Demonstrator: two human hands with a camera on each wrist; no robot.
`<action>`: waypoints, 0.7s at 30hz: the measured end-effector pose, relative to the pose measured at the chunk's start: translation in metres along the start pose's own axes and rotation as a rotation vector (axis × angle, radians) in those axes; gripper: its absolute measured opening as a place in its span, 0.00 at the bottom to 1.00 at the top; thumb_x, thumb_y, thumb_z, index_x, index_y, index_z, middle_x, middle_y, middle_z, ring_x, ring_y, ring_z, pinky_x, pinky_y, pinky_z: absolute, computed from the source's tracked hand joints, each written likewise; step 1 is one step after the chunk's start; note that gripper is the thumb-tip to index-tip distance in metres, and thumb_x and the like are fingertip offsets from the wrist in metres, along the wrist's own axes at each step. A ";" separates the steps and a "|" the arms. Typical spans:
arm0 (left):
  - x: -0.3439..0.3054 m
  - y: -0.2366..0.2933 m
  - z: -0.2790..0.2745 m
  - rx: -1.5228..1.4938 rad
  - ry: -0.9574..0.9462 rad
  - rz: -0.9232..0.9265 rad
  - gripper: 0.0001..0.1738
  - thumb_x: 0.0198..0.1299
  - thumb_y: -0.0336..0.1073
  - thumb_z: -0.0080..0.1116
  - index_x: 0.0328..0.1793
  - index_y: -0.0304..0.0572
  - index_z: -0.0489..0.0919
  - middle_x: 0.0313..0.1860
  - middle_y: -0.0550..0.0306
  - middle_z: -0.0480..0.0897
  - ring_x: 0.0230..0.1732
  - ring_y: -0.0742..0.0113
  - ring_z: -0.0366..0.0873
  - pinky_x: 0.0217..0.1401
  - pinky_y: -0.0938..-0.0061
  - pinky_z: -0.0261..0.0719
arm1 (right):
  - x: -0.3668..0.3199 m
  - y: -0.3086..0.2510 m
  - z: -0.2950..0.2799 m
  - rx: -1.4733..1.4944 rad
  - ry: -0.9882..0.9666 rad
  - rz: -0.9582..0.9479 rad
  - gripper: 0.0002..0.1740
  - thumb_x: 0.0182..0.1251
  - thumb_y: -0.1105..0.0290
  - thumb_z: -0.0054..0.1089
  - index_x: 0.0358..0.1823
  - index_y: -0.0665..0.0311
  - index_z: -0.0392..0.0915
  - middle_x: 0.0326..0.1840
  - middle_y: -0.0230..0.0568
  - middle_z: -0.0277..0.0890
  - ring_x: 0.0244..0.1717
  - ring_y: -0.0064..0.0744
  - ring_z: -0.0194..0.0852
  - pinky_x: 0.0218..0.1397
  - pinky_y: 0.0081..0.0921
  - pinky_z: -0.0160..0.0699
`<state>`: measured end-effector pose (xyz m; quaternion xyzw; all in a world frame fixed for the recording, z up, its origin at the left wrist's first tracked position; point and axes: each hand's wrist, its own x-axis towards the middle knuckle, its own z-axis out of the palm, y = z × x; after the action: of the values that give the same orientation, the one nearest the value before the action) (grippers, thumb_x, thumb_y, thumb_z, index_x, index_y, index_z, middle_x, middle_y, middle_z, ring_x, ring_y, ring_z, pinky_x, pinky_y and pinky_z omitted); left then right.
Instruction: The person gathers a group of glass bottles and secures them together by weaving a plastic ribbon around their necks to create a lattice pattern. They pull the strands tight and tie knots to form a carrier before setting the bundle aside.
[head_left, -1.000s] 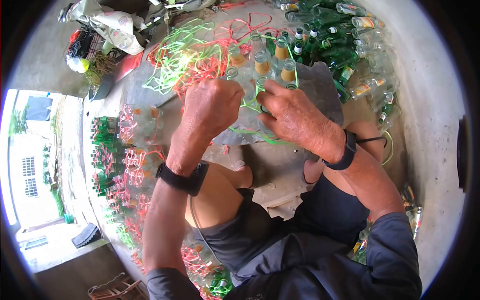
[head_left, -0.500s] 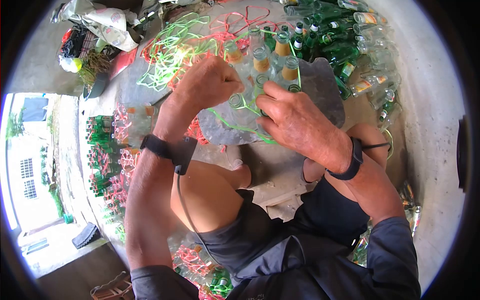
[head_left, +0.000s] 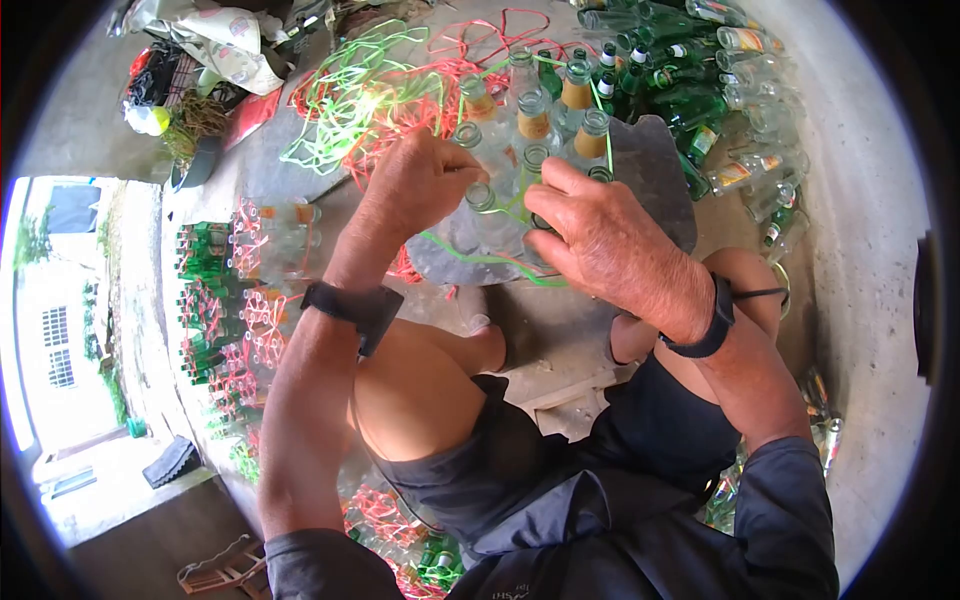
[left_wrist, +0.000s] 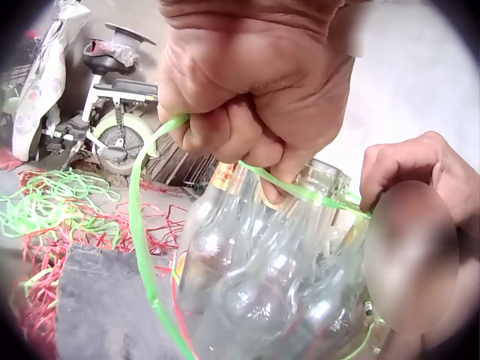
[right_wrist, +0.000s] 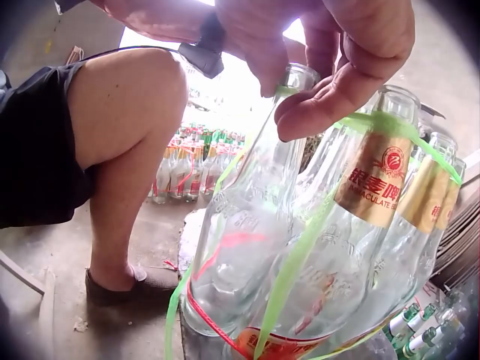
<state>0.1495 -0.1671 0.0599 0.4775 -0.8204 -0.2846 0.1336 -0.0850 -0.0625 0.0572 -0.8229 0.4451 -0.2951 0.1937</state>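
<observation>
A cluster of clear glass bottles (head_left: 532, 122), some with gold neck labels, stands upright on a dark stone slab (head_left: 655, 190). My left hand (head_left: 412, 185) curls tightly round a flat green plastic strap (left_wrist: 139, 225), whose loose length hangs beside the bottles in the left wrist view. From that fist the strap crosses the necks toward my right hand (head_left: 625, 250). The right thumb and fingers pinch it close around the neck of a corner bottle (right_wrist: 247, 217); the fingers partly hide the grip. Lower down, a red strap (right_wrist: 214, 322) circles the bottle bodies.
Tangled green and red straps (head_left: 350, 110) lie beyond the slab to the left. Loose green and clear bottles (head_left: 690, 110) are heaped along the right wall. Bundles of strapped bottles (head_left: 265, 240) stand at the left. An electric scooter (left_wrist: 112, 112) is parked behind.
My left hand has moved left and slightly up from the bottle cluster, with small shifts since. The right hand stays at the same bottle necks.
</observation>
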 end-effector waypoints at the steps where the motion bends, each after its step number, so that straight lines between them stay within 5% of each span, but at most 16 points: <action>1: -0.003 -0.001 0.002 0.004 0.002 0.000 0.08 0.67 0.32 0.71 0.46 0.34 0.94 0.28 0.56 0.91 0.30 0.79 0.80 0.35 0.71 0.80 | 0.000 0.000 0.000 0.001 0.003 -0.003 0.13 0.64 0.74 0.72 0.41 0.67 0.74 0.45 0.49 0.70 0.41 0.59 0.82 0.40 0.48 0.83; 12: -0.026 0.005 0.005 -0.252 0.116 -0.152 0.09 0.72 0.31 0.67 0.50 0.31 0.86 0.27 0.68 0.81 0.28 0.84 0.68 0.27 0.75 0.65 | 0.000 0.003 -0.003 0.033 -0.018 0.004 0.14 0.63 0.73 0.73 0.41 0.68 0.74 0.44 0.50 0.70 0.44 0.62 0.79 0.45 0.50 0.80; 21: -0.047 0.006 0.023 -0.398 0.232 -0.298 0.11 0.73 0.34 0.69 0.50 0.30 0.87 0.33 0.67 0.84 0.33 0.84 0.72 0.33 0.78 0.70 | 0.002 0.008 -0.003 0.023 -0.005 -0.050 0.13 0.64 0.72 0.71 0.39 0.68 0.73 0.42 0.53 0.71 0.43 0.64 0.81 0.43 0.52 0.80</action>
<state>0.1578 -0.1167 0.0472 0.5867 -0.6484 -0.3999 0.2746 -0.0911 -0.0682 0.0558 -0.8322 0.4205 -0.3030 0.1969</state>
